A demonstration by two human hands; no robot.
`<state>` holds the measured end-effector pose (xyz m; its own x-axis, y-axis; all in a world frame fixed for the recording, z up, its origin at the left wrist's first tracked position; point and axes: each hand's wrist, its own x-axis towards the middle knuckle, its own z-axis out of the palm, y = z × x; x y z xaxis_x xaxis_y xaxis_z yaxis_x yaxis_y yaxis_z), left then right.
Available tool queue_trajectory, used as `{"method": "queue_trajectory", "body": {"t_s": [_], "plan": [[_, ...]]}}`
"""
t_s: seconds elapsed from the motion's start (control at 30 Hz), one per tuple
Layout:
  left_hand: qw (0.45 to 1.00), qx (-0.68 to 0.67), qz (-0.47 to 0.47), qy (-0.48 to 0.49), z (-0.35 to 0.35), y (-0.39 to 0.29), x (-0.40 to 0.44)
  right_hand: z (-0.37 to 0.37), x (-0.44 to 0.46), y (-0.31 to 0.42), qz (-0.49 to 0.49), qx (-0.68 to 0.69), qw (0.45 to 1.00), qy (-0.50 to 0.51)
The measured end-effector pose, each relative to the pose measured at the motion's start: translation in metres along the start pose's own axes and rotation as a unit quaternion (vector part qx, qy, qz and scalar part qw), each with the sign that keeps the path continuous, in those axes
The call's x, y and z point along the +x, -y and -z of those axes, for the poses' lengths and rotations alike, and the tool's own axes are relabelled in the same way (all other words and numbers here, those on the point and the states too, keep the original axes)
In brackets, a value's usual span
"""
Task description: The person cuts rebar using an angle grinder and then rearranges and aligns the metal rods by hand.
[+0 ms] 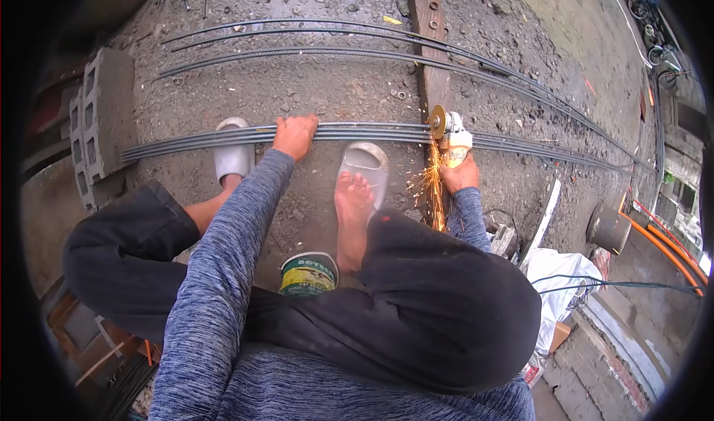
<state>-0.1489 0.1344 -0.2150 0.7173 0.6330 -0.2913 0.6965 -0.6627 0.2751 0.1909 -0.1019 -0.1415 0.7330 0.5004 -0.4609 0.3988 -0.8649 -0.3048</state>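
A bundle of steel bars [372,132] lies crosswise in front of my feet. My left hand [295,135] is closed round the bundle, left of the middle. In my right hand [460,173] is an angle grinder [457,140], gripped by its body. Its round disc [438,122] touches the bars above a wooden beam [435,86], and orange sparks [436,190] spray down toward me. Both feet wear grey slippers; the left slipper [235,153] is partly under the bars, while the right slipper [366,165] is just short of them.
More long bars [312,51] lie farther forward across the beam. Hollow blocks [93,127] stand at the left. A paint can [309,274] sits between my legs. At the right are a metal cylinder [611,228], a white sack [561,287] and orange tubes [662,250].
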Motion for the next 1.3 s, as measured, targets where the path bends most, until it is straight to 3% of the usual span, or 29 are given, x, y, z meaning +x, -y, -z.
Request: {"method": "queue_trajectory", "body": {"t_s": [0.13, 0.23, 0.73, 1.03, 1.3], "plan": [[1.000, 0.000, 0.000, -0.007, 0.001, 0.000, 0.000, -0.001, -0.004, -0.003, 0.002, 0.021, 1.000, 0.006], [0.997, 0.015, 0.017, 0.071, 0.006, -0.001, 0.002, -0.005, -0.006, -0.006, -0.026, -0.025, 0.999, 0.002], [0.998, 0.012, 0.007, 0.056, 0.002, 0.002, 0.002, 0.002, -0.035, -0.012, 0.031, 0.014, 0.999, -0.011], [1.000, -0.010, -0.006, -0.005, -0.001, 0.002, 0.000, 0.004, -0.053, -0.012, -0.009, -0.012, 1.000, -0.008], [1.000, -0.016, 0.004, 0.017, 0.005, 0.000, 0.001, -0.001, -0.048, -0.027, -0.014, -0.008, 1.000, 0.016]]}}
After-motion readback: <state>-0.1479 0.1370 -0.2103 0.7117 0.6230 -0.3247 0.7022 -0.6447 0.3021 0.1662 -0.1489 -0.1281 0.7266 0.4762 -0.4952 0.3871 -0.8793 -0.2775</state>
